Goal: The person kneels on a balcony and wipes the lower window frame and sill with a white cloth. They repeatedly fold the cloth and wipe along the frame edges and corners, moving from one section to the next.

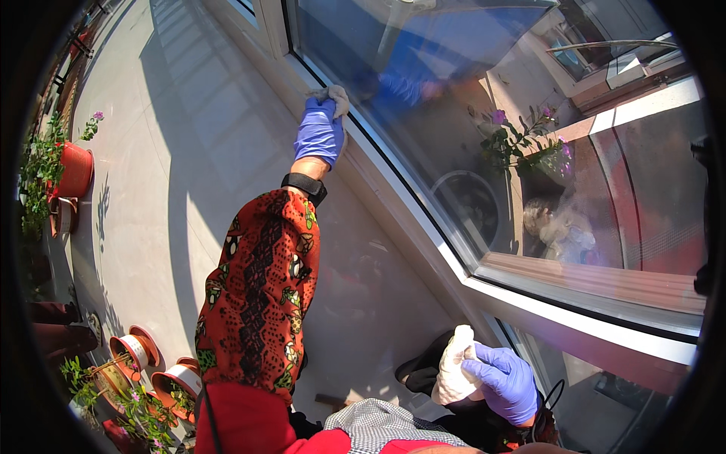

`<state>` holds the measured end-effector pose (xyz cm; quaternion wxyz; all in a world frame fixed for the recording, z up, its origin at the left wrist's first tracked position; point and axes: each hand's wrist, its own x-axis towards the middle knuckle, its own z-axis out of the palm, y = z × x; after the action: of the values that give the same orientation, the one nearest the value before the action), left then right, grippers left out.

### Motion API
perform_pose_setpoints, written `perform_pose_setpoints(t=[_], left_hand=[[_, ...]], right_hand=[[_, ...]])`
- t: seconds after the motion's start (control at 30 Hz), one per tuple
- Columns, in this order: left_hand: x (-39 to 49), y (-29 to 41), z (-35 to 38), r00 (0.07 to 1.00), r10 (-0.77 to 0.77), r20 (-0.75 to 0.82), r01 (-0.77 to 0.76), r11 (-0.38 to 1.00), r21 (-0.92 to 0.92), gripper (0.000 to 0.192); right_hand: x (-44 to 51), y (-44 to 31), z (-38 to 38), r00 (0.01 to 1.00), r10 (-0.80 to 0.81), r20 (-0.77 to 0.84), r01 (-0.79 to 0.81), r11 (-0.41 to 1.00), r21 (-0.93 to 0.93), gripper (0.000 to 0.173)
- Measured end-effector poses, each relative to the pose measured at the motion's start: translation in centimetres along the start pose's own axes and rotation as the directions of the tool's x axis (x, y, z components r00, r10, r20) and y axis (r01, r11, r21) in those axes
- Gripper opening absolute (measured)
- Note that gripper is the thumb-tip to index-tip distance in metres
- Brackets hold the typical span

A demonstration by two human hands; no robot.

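Note:
My left hand (320, 129), in a blue disposable glove, is closed around a crumpled grey cloth (338, 100) and presses it against the white window frame (363, 142) along the lower edge of the large glass pane (420, 147). At the lower right my right hand (503, 381), in the same kind of glove, pinches a bunched white cloth (456, 369) between thumb and fingers, away from the glass. A red patterned sleeve cover (258, 289) is on my left arm.
Potted plants in red-brown pots (133, 352) stand at the lower left, and a red pot (75, 169) is at the far left. Pale tiled floor (130, 113) lies left of the window. Flowers (527, 142) show in the glass. A black shoe (417, 371) is below.

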<state>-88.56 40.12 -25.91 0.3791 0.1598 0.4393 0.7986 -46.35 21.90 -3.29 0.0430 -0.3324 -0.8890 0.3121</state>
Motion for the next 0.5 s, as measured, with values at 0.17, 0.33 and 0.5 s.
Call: perform_pose_setpoints(t=[0.17,0.33,0.5], left_hand=[[-9.9,-3.1,3.7,0.997,0.064,0.047,-0.075,0.956,0.284,0.013],[-19.6,-8.0,4.6,0.920,0.152,0.362,-0.392,0.427,0.815,0.033],[-29.1,-8.1,8.0,0.803,0.033,0.595,-0.596,0.036,0.803,0.022]], right_hand=[[-1.4,-0.4,-0.3,0.995,-0.079,-0.062,0.082,0.995,0.059,0.049],[-3.2,-0.6,-0.4,0.996,-0.078,-0.047,0.082,0.993,0.090,0.044],[-3.9,-1.9,-0.6,0.997,-0.065,-0.043,0.068,0.995,0.078,0.039]])
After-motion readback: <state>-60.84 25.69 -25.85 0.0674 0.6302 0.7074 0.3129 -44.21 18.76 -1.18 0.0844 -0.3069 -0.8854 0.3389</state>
